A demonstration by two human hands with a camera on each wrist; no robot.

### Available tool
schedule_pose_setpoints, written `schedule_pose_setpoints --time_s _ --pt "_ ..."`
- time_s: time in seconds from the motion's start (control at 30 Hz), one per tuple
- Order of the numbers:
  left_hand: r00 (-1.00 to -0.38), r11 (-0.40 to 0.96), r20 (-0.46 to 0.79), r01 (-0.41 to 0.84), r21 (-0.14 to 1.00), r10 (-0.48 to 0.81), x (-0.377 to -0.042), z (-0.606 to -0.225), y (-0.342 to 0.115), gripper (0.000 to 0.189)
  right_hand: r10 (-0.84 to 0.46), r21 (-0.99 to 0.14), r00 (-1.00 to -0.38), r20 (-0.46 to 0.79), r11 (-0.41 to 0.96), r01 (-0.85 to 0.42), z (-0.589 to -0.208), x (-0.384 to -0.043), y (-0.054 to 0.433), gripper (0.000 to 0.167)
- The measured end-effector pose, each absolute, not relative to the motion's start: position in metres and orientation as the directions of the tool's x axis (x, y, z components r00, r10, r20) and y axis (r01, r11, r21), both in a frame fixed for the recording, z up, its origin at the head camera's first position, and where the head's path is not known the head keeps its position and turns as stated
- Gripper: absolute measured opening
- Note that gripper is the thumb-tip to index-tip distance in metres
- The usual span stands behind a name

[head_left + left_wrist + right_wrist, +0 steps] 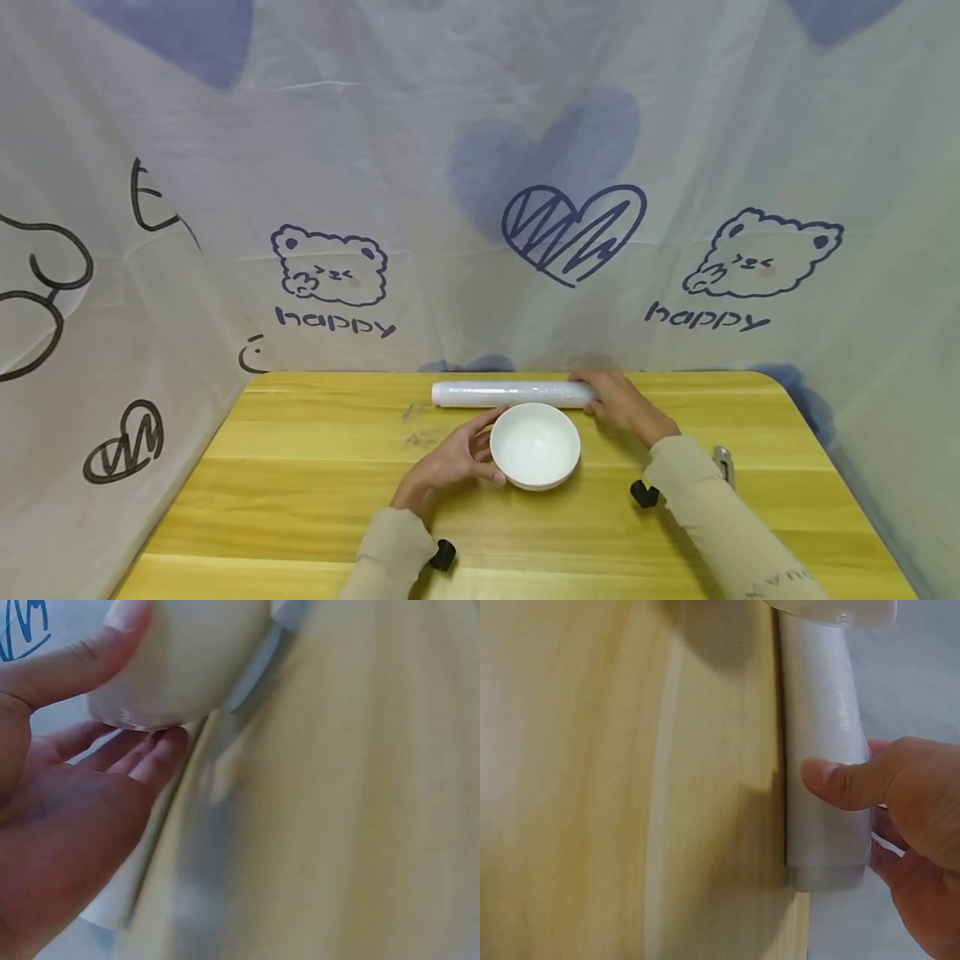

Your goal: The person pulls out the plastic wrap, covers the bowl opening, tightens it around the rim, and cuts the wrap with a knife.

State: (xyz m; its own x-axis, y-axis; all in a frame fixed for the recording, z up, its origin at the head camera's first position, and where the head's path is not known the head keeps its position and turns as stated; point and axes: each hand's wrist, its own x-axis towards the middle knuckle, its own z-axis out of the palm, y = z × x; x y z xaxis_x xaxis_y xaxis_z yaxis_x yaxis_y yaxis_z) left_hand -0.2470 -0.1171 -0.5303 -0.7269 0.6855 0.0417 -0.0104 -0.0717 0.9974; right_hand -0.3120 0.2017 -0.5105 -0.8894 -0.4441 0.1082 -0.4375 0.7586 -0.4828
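Observation:
A white bowl (pixel 536 447) sits at the centre in the head view, just in front of a roll of clear plastic wrap (pixel 510 393). My left hand (pixel 450 460) holds the bowl by its left side; the left wrist view shows the thumb on the bowl's wall (pixel 199 656) and the fingers under its base. The roll lies crosswise near the table's far edge. Around its right end curls my right hand (pixel 621 404), with the thumb on the near side of the film in the right wrist view and the other fingers behind the roll (pixel 825 712).
A grey metal tool (pixel 723 462), perhaps a cutter, lies partly hidden beside my right sleeve. The wooden table (pixel 300 500) ends at a hanging cloth (pixel 420 167) printed with hearts and bears. Black pieces (pixel 443 555) stick out at both wrists.

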Motion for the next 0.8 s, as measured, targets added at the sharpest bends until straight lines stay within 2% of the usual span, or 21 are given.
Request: schedule_pose_setpoints --time_s 0.1,0.17,0.23,0.33,0.4,0.53,0.67,0.8 --pt "-0.769 0.032 0.102 0.157 0.987 0.631 -0.251 -0.522 -0.121 0.094 -0.446 -0.489 -0.888 0.11 0.754 -0.439 -0.51 -0.311 0.203 0.046" --pt "-0.836 0.165 0.197 0.321 0.933 0.512 -0.255 -0.515 -0.123 0.078 -0.447 -0.494 -0.888 0.107 0.751 -0.438 -0.511 -0.311 0.203 0.046" --pt "-0.878 0.35 0.312 0.438 0.828 0.363 -0.264 -0.509 -0.125 0.06 -0.455 -0.489 -0.883 0.117 0.747 -0.45 -0.512 -0.311 0.205 0.046" --pt "-0.883 0.575 0.406 0.463 0.674 0.236 -0.283 -0.504 -0.128 0.044 -0.457 -0.478 -0.878 0.139 0.746 -0.464 -0.512 -0.311 0.207 0.045" --pt "-0.877 0.647 0.406 0.469 0.601 0.258 -0.297 -0.503 -0.131 0.043 -0.461 -0.468 -0.873 0.162 0.743 -0.479 -0.511 -0.312 0.21 0.046" --pt "-0.879 0.657 0.338 0.475 0.585 0.335 -0.317 -0.507 -0.141 0.041 -0.452 -0.506 -0.871 0.192 0.715 -0.482 -0.512 -0.312 0.215 0.045" --pt "-0.902 0.624 0.28 0.431 0.652 0.33 -0.323 -0.515 -0.149 0.032 -0.445 -0.558 -0.873 0.2 0.681 -0.475 -0.515 -0.309 0.217 0.038" --pt "-0.911 0.598 0.258 0.406 0.691 0.321 -0.326 -0.519 -0.154 0.028 -0.441 -0.549 -0.873 0.211 0.685 -0.479 -0.516 -0.309 0.22 0.03"
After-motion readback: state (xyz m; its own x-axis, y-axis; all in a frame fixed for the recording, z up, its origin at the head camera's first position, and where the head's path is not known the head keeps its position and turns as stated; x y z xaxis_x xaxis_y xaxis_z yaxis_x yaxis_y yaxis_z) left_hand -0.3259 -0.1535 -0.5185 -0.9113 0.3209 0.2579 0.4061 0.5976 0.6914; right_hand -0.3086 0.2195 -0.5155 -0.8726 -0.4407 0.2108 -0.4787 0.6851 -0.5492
